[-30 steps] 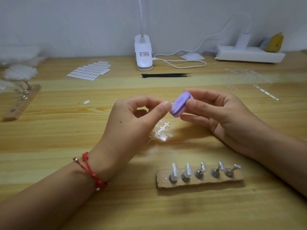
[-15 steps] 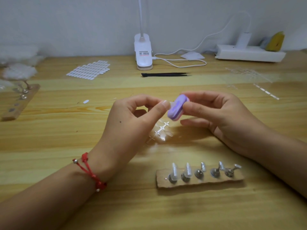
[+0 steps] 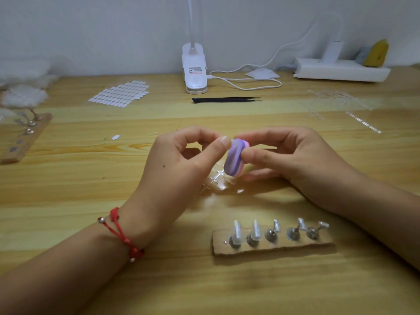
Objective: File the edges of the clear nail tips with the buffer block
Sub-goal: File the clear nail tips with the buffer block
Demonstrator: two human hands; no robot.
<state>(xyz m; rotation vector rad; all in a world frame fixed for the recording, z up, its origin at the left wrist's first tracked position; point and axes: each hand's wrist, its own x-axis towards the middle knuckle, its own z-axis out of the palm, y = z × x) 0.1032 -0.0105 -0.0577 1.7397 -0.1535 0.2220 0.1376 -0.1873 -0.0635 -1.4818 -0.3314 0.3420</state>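
Pinches buffer block [image 3: 235,159] in right hand [image 3: 295,160], raised over surface [image 3: 91,189]; presses left hand [image 3: 179,164] thumb and forefinger together at its edge, cannot tell whether on a tip. Leaves clear nail tips [image 3: 216,181] lying just below. Risks flicking a tip away through too hard a stroke

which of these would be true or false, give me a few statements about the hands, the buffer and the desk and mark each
1. The right hand holds the purple buffer block. True.
2. The left hand lies flat, fingers spread. False: its thumb and forefinger pinch together at the block; what they pinch is hidden.
3. A red cord bracelet is on the left wrist. True.
4. The black tweezers lie at the near edge. False: they lie far back, by the clip lamp.
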